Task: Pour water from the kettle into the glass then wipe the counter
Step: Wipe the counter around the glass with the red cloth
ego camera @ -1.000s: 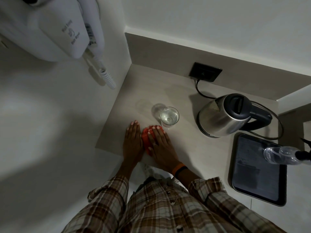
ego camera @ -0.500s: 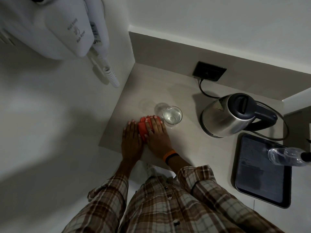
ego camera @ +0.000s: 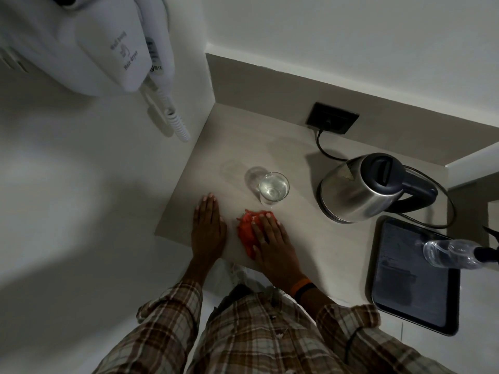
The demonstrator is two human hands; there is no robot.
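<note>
A clear glass (ego camera: 273, 188) with water in it stands on the beige counter (ego camera: 297, 238). To its right a steel kettle (ego camera: 359, 190) with a black lid and handle sits upright, its cord plugged in. My right hand (ego camera: 270, 238) presses flat on a red cloth (ego camera: 247, 233) just in front of the glass. My left hand (ego camera: 208, 225) lies flat on the counter to the left of the cloth, holding nothing.
A dark tray (ego camera: 413, 279) lies at the right with a clear plastic bottle (ego camera: 453, 253) above it. A black wall socket (ego camera: 332, 117) sits behind the kettle. A white wall-mounted hair dryer (ego camera: 108, 41) hangs at the upper left. The counter's front edge is under my wrists.
My right hand has slid the red cloth to the right and toward the front edge, away from my left hand. The left hand stayed flat in place.
</note>
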